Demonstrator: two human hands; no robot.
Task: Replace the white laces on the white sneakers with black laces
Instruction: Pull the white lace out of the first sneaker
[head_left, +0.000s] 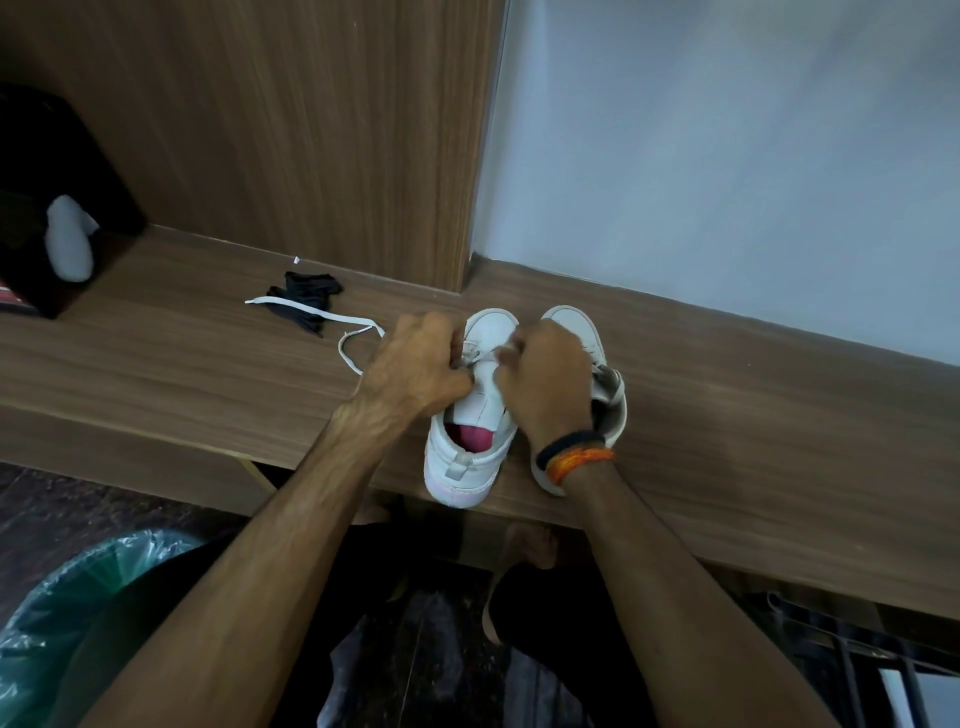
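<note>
Two sneakers (470, 452) – two hands (415, 364) gripping one; one black lace bundle (306, 299).

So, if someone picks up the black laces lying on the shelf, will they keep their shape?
Probably not. The black laces lie in a crumpled heap, so they look floppy and should hang loose. They seem thin and light. Being bunched across the white lace, they may drag it along.

Two sneakers (470, 447) sit side by side on the desk (727, 415), near its front edge. Both hands (415, 364) rest on the left one. Loose laces (311, 306) lie farther left, nearer the wall.
</note>
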